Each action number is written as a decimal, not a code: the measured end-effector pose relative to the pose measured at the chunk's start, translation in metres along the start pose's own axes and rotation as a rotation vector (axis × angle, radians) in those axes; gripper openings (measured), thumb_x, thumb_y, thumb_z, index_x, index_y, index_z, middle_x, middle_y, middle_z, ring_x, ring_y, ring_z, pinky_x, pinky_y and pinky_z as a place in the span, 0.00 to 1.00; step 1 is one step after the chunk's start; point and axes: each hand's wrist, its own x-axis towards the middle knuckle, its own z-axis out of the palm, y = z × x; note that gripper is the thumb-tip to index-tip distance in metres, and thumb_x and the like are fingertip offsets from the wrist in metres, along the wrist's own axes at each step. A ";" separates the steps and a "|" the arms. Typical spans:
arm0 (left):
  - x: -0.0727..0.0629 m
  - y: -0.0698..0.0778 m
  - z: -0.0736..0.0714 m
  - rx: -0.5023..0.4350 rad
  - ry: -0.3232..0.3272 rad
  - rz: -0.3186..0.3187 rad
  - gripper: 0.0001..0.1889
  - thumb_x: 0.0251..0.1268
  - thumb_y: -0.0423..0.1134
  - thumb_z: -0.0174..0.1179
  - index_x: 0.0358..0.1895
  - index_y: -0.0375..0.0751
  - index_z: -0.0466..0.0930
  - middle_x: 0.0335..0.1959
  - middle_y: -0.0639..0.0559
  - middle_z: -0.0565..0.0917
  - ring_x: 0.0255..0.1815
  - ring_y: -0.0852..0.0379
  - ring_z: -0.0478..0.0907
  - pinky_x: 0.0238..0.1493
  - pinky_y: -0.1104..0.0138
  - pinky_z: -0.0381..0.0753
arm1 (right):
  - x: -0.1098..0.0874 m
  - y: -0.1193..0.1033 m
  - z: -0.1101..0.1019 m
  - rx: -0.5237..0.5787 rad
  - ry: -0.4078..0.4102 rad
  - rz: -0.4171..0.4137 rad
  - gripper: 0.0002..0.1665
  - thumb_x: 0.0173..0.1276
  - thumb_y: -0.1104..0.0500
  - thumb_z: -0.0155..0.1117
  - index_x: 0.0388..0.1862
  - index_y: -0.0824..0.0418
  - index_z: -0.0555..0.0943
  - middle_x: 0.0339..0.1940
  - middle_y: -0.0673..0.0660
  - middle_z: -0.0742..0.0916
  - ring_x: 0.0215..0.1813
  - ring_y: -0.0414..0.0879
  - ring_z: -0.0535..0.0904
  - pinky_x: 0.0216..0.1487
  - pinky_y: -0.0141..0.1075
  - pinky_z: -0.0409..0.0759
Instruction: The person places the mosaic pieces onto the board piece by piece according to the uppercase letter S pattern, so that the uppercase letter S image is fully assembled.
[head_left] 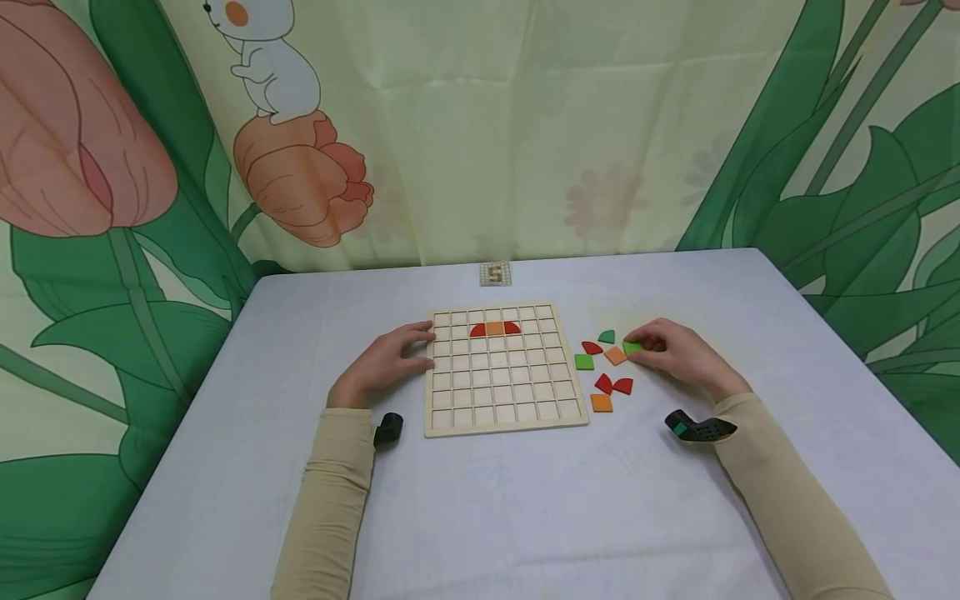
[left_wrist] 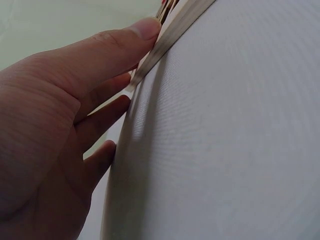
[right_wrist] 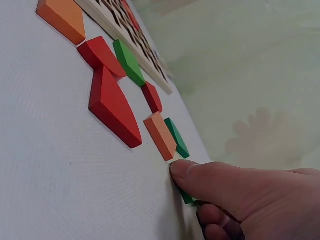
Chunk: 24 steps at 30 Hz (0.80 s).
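Note:
A wooden grid board (head_left: 507, 430) lies flat on the table, with an orange square (head_left: 495, 328) between two red quarter-round pieces (head_left: 477, 331) in one of its upper rows. Along the board's left edge my left hand (head_left: 384, 358) rests, fingers loosely extended; the left wrist view shows the thumb (left_wrist: 146, 29) touching the rim. To the right of the board, my right hand (head_left: 678, 354) pinches a green block (head_left: 632, 347) between thumb and fingers, low over the cloth. Its full shape is partly hidden by the fingers.
Loose blocks lie between the board and my right hand: a green square (head_left: 584, 362), a dark green piece (head_left: 607, 337), orange squares (head_left: 602, 403) and several red quarter-rounds (head_left: 622, 386). Behind the board is a small patterned card (head_left: 495, 273), near the table's back edge.

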 end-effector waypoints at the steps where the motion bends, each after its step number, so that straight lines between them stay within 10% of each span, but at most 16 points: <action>1: 0.000 0.000 0.000 0.000 -0.001 -0.001 0.28 0.64 0.43 0.66 0.65 0.37 0.74 0.74 0.50 0.65 0.76 0.49 0.56 0.73 0.54 0.56 | 0.000 0.000 0.000 -0.003 0.004 -0.002 0.23 0.67 0.56 0.68 0.58 0.64 0.80 0.47 0.59 0.80 0.47 0.52 0.71 0.47 0.40 0.75; 24: 0.000 0.002 -0.001 0.002 -0.002 -0.008 0.28 0.64 0.43 0.66 0.65 0.37 0.74 0.74 0.49 0.65 0.76 0.49 0.56 0.74 0.56 0.56 | 0.017 -0.014 0.001 0.067 0.095 -0.020 0.23 0.73 0.55 0.61 0.62 0.65 0.75 0.58 0.64 0.79 0.58 0.59 0.73 0.63 0.56 0.72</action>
